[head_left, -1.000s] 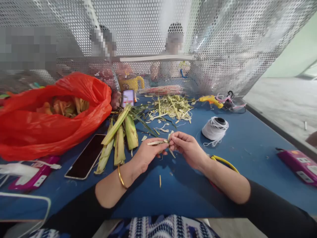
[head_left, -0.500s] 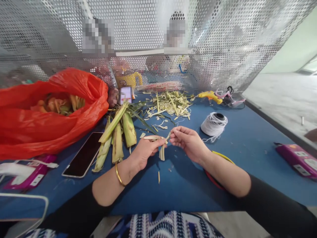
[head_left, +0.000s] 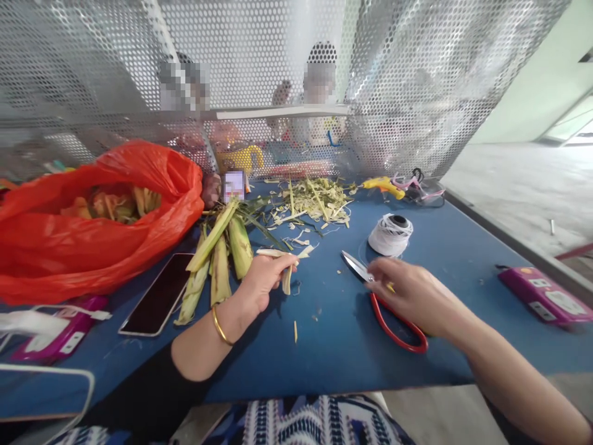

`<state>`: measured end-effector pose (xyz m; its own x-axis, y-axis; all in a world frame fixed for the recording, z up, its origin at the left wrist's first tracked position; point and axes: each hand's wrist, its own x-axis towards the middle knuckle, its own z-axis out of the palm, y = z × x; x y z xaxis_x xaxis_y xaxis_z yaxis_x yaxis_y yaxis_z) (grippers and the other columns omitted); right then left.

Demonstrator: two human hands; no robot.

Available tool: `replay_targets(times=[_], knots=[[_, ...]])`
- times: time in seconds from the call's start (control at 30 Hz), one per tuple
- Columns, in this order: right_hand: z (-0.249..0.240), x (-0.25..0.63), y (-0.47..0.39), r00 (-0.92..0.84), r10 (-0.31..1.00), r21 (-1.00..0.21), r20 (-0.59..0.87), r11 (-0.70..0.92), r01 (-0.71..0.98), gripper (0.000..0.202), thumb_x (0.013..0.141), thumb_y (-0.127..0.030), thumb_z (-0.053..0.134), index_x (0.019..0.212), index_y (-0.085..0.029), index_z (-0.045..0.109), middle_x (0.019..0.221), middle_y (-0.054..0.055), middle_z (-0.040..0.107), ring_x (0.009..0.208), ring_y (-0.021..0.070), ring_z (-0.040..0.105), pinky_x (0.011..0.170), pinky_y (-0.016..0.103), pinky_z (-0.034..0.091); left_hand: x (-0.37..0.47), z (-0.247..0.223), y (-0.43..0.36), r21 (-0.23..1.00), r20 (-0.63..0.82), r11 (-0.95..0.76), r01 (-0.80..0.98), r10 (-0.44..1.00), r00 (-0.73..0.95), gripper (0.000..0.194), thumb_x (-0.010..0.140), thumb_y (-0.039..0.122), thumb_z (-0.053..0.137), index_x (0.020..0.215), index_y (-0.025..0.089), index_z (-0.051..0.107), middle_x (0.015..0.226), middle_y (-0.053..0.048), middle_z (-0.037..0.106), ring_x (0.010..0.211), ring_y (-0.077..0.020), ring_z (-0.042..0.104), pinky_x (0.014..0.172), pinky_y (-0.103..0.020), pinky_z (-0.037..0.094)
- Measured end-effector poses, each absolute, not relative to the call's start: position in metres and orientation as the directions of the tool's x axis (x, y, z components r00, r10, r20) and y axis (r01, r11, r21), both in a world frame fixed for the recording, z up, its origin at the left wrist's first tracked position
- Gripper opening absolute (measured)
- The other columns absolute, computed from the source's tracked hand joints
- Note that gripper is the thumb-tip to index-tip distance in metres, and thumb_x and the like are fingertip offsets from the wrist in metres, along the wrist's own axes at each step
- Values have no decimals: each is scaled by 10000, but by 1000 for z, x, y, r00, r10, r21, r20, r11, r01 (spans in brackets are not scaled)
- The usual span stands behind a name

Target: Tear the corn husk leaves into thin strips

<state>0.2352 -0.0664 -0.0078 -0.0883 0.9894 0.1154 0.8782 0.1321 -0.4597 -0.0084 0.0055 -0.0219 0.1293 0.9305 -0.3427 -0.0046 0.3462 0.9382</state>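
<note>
Above the blue table [head_left: 333,364], the left hand [head_left: 259,283] pinches pale strips [head_left: 287,283] nearly closed while the half-curled right hand [head_left: 410,293] reaches over the scissors [head_left: 356,266], grip unclear; lifting them likely calls for fingers settled around the red handle [head_left: 393,341].

Bag [head_left: 99,232] left of stalks [head_left: 221,259], scissors [head_left: 398,330] before spool [head_left: 390,238]

Open tabletop [head_left: 324,358] is running between the left hand's [head_left: 266,275] pale strips [head_left: 287,281] and the scissors [head_left: 356,266], small scraps [head_left: 295,332] dotting it. The right hand [head_left: 403,284] is hovering over the scissors; the thread spool [head_left: 390,237] is narrowing the way beyond. Stalks [head_left: 220,275], a phone [head_left: 156,298] and a red bag [head_left: 97,253] are crowding the left, while a mesh screen [head_left: 259,55] is blocking the far side.
</note>
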Motion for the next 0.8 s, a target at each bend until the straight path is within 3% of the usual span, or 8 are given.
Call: replay_targets(times=[0.07, 0.13, 0.33, 0.43, 0.5, 0.63, 0.7, 0.8], knots=[[-17, 249, -94, -71, 995, -182, 72, 83, 980, 104, 755, -305, 571, 798, -214, 597, 728, 53, 623, 574, 193, 576, 532, 310, 380, -9, -20, 6, 939, -338, 343, -24, 933, 122, 212, 575, 325, 701, 541, 138, 606, 478, 26, 515, 365, -11, 242, 386, -195, 104], [-28, 256, -113, -52, 997, -34, 59, 54, 998, 140, 740, -257, 570, 858, -196, 612, 734, 73, 625, 616, 215, 609, 558, 313, 405, -8, -19, 8, 939, -335, 341, -40, 935, 114, 204, 569, 314, 702, 538, 134, 611, 489, 18, 526, 370, -10, 243, 384, -191, 105], [-29, 248, -107, -12, 998, 39, -60, 15, 999, 571, 670, -67, 496, 1233, -147, 542, 876, 112, 680, 732, 230, 659, 614, 287, 397, -4, -14, 15, 929, -356, 362, -71, 930, 90, 192, 571, 256, 696, 473, 132, 587, 395, 57, 391, 363, -13, 231, 370, -173, 118], [-20, 244, -96, 58, 989, -106, -134, -72, 992, 574, 691, -97, 495, 1263, -125, 529, 803, 86, 683, 702, 224, 648, 585, 282, 365, -3, -6, 24, 919, -376, 379, -105, 925, 52, 192, 577, 240, 689, 464, 132, 577, 396, 61, 389, 360, -12, 247, 366, -163, 148], [-15, 241, -87, 79, 989, -329, -124, -116, 937, 580, 706, -169, 520, 1284, -130, 516, 702, 37, 652, 643, 205, 616, 571, 284, 368, -2, 1, 34, 924, -353, 353, -146, 935, 28, 185, 583, 229, 681, 471, 131, 571, 405, 59, 406, 358, -12, 260, 362, -159, 152], [-5, 223, -55, 24, 999, -911, -45, -51, 410, 661, 675, -355, 610, 1295, -161, 487, 742, 5, 628, 605, 160, 583, 582, 298, 436, 7, 17, 61, 935, -293, 276, -224, 955, -45, 194, 599, 158, 640, 448, 132, 521, 390, 62, 399, 348, -10, 270, 352, -154, 135], [0, 209, -32, 12, 999, -989, -38, -40, 142, 677, 614, -364, 689, 1240, -172, 516, 757, -7, 622, 580, 136, 575, 594, 300, 454, 14, 22, 73, 920, -299, 277, -276, 953, -41, 208, 595, 133, 638, 445, 140, 492, 388, 66, 397, 347, -9, 275, 352, -152, 135], [4, 191, -2, 23, 998, -998, -59, -59, -23, 549, 533, -396, 784, 997, -167, 602, 622, -74, 510, 445, 65, 459, 574, 289, 452, 19, 23, 86, 911, -310, 293, -291, 950, -14, 219, 602, 138, 633, 445, 147, 480, 389, 64, 398, 338, -13, 267, 348, -159, 130]])
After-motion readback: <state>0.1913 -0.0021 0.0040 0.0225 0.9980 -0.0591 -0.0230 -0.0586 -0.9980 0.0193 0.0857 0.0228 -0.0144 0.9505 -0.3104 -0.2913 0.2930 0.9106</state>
